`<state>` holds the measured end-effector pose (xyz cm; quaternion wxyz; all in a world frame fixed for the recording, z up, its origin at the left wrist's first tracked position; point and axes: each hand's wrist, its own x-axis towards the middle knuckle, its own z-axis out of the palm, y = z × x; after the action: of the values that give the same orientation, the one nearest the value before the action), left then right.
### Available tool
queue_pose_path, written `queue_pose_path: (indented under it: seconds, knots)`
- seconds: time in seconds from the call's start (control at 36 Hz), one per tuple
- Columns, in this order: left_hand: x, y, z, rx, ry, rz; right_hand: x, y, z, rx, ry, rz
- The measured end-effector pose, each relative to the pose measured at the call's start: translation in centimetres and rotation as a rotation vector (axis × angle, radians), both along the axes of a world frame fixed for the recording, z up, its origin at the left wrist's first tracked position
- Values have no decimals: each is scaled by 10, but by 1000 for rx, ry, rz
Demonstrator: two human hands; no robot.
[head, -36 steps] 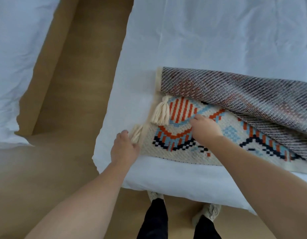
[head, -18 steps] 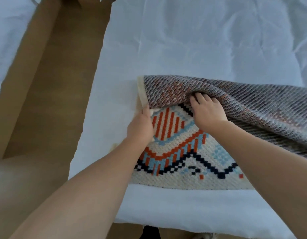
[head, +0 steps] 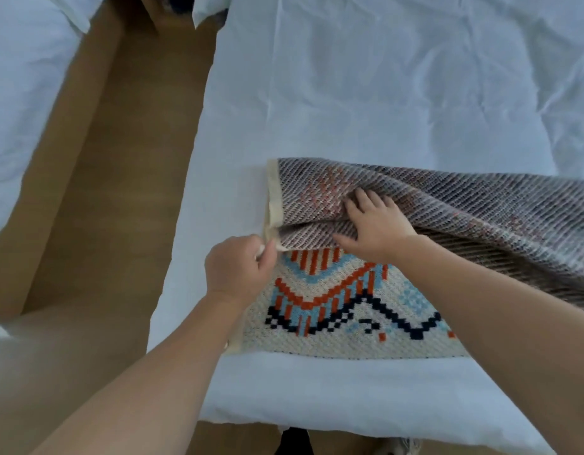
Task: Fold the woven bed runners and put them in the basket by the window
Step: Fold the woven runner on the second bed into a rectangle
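Note:
A woven bed runner (head: 343, 307) lies near the front edge of the white bed. Its cream face carries orange, pale blue and dark navy zigzag patterns. The far half is folded over toward me, showing the greyish striped underside (head: 464, 205). My left hand (head: 239, 270) pinches the folded layer's left corner, with a bit of cream tassel between the fingers. My right hand (head: 374, 224) lies flat on the folded layer close to its near edge, fingers spread. The basket is not in view.
The white bed sheet (head: 366, 93) stretches away behind the runner. A strip of wooden floor (head: 119, 178) runs along the left between this bed and another white bed (head: 21, 87). Dark trouser legs and a shoe show below the bed's front edge.
My left hand has moved from the near-left tassel up to the folded layer's corner. My right hand has gone from the patterned face onto the folded underside. The camera has moved closer over the bed.

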<state>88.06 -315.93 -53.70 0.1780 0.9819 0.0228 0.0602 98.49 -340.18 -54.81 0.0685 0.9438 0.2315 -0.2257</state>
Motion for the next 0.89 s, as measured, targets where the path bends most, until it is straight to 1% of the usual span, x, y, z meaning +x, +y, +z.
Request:
queue_pose_path:
  seconds: [0.11,0.19,0.28,0.33,0.44,0.53,0.58,0.69,0.75,0.81,0.89]
  knots:
    - [-24,11,11,-136,-25,-8,-27,16,5,0,77,114]
    - [-45,17,20,-180,-22,30,-55,33,10,39,140,188]
    - [-65,28,22,-175,8,48,-83,47,10,22,91,195]
    - [-77,35,21,-152,78,43,-97,49,11,32,65,130]
    - [-94,45,10,-81,410,47,-114,47,9,66,117,21]
    - [-100,40,1,54,487,-14,-128,53,2,67,141,39]
    - [-101,33,-8,87,471,-20,-137,60,-4,60,136,42]
    - [-109,19,-35,136,292,-105,-150,70,-10,30,120,2]
    - [-111,12,-44,151,246,-160,-156,72,-11,32,119,-18]
    - [-112,7,-50,158,258,-208,-160,72,-12,51,110,-21]
    - [-111,4,-50,125,359,-146,-160,65,-17,71,87,0]
